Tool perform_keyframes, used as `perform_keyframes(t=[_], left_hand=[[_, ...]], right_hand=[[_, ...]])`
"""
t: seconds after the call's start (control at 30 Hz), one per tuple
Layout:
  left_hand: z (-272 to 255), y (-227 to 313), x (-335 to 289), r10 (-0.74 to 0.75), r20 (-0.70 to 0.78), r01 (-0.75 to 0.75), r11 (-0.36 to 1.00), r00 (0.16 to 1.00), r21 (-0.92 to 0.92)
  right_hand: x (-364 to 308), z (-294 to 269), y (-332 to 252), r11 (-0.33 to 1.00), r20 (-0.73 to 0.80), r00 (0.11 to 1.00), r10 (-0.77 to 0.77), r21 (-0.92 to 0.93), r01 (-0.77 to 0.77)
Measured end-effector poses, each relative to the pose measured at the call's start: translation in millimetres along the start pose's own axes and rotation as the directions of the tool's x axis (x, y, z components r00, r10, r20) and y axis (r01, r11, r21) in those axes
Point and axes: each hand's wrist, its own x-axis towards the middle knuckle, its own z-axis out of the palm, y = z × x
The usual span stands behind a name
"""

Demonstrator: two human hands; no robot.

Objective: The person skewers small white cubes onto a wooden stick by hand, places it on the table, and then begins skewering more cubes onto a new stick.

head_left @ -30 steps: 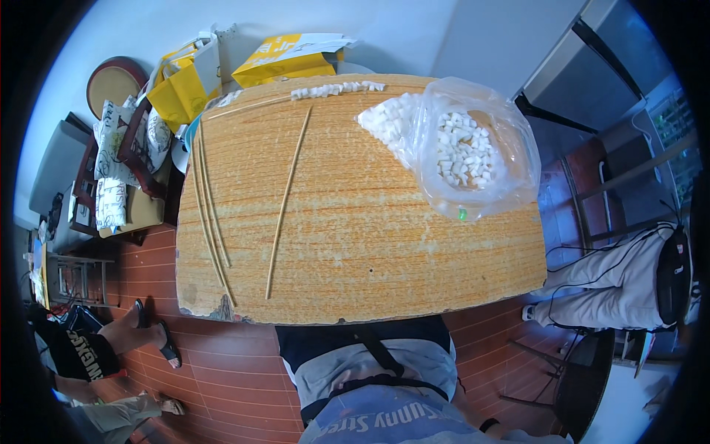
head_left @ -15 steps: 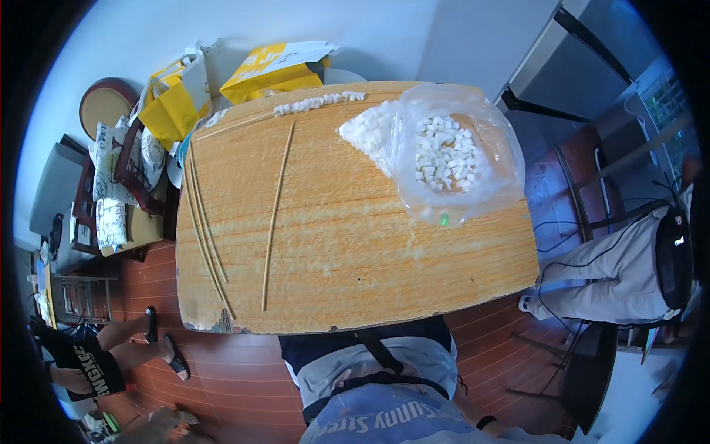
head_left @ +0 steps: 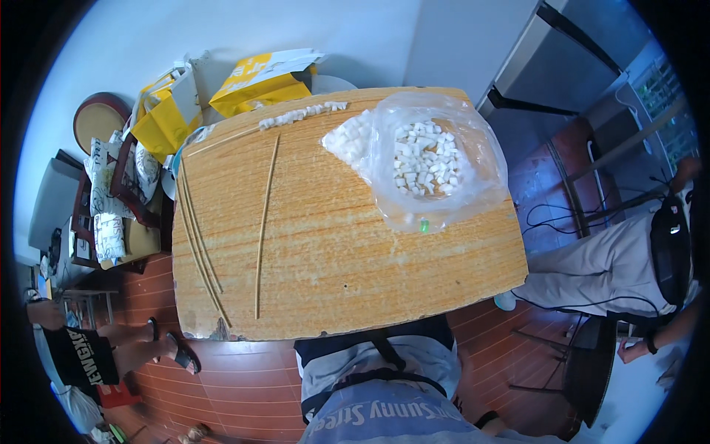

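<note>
While a wood-patterned table [head_left: 318, 259] holds the work, the worker's hands stay off it, as the head view looks down and as I see it from within the room. The left hand is out of the picture; on the right, a wrist [head_left: 487, 420] with a dark band shows at the lower edge, and I cannot tell whether that hand is spread, curled or holding anything. Well ahead of the hands, toward the right, a clear plastic bag [head_left: 481, 185] gapes around small white pieces [head_left: 425, 159]. Farther off, along the table's far edge, a row of white pieces [head_left: 303, 113] lines one end of a thin stick. Ahead and left of the right wrist lies a bare stick [head_left: 267, 226], with more sticks [head_left: 200, 254] farther left. Over the past second the table has slid left and lower in the frame, its contents holding their places; the viewpoint has shifted, and the work looks no further along. Beyond the right wrist, a bystander's hand [head_left: 634, 351] has come into sight.
</note>
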Motion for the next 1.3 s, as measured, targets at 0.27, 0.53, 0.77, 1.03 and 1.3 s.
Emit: perform_keyframes(t=[0.27, 0.53, 0.77, 1.03, 1.3], left_hand=[[14, -89, 29, -0.059, 0.088, 0.047, 0.990, 0.994, 0.137], [33, -110, 59, -0.197, 0.360, -0.031, 0.841, 0.912, 0.539], [140, 107, -99, 0.070, 0.823, -0.707, 0.557, 0.563, 0.436], [222, 221, -245, 0.007, 0.997, -0.736, 0.676, 0.071, 0.048], [285, 275, -237, 0.515, 0.824, -0.960, 0.255, 0.235, 0.115]], right_hand=[[0, 62, -294, 0.652, 0.477, 0.671, -0.568, -0.236, 0.720], [9, 126, -456, 0.026, 0.725, 0.286, -0.626, -0.348, 0.937], [89, 176, -463, 0.138, 0.783, 0.363, -0.505, -0.342, 0.929], [109, 191, -448, 0.086, 0.689, 0.378, -0.618, -0.419, 0.904], [104, 189, -448, 0.158, 0.625, 0.403, -0.669, -0.410, 0.898]])
